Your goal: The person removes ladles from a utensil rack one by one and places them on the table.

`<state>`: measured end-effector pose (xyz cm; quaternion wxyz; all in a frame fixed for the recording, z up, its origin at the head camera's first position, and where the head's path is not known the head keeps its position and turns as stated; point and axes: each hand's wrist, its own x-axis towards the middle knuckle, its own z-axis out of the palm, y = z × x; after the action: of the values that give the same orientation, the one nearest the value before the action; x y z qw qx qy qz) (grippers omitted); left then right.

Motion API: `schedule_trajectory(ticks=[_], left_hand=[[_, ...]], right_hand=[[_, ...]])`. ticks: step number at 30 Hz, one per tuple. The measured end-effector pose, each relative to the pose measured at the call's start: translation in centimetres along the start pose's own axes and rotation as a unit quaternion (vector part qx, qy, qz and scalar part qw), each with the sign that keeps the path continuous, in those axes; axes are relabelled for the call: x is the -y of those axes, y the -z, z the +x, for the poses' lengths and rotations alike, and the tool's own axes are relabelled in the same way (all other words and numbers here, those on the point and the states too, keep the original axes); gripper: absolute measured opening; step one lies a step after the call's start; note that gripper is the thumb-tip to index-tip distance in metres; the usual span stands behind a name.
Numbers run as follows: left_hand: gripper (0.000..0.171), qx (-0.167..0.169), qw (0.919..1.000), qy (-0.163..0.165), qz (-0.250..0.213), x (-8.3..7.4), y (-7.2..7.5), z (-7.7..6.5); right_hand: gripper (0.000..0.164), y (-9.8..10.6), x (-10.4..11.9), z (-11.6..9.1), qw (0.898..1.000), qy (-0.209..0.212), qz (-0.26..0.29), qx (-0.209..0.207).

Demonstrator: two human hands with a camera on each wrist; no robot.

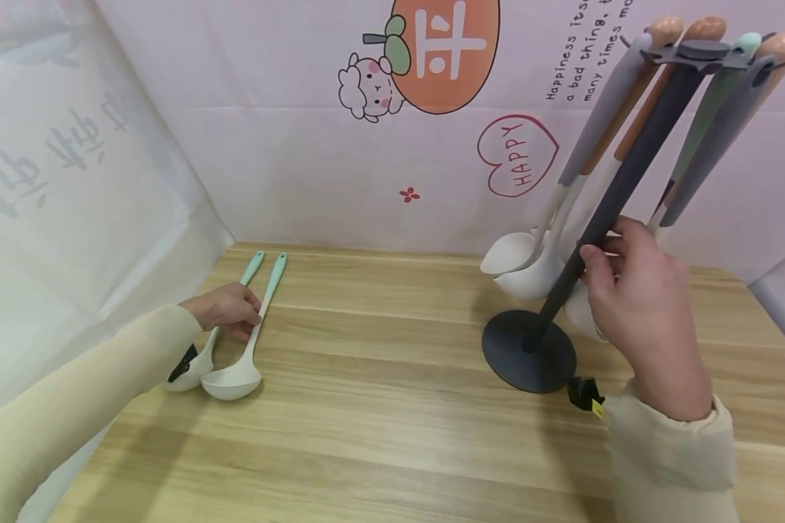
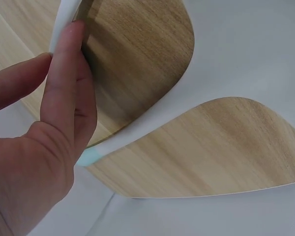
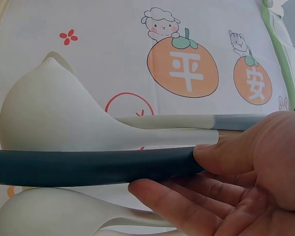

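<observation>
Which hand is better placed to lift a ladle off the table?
Probably the left hand: it pinches a mint-handled ladle lying on the table, while the right hand is across at the black stand, occupied with holding it.

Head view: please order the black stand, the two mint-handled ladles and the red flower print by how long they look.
1. Black stand
2. Left ladle and right ladle, unranked: similar, and the left hand partly hides the left one
3. Red flower print

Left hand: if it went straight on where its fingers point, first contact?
The right mint-handled ladle, pinched in its fingers; past that, probably the wooden tabletop, though depth is unclear.
</observation>
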<state>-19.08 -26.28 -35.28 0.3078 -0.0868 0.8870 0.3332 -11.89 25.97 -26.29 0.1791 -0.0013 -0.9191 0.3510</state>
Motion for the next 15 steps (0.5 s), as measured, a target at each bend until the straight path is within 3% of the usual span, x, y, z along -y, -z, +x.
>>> schedule_trajectory(ticks=[15], left_hand=[[0.034, -0.061, 0.9967, 0.008, 0.052, -1.1, -1.0, -0.8]], right_hand=[[0.043, 0.1, 0.3, 0.0, 1.0, -0.011, -0.007, 0.012]])
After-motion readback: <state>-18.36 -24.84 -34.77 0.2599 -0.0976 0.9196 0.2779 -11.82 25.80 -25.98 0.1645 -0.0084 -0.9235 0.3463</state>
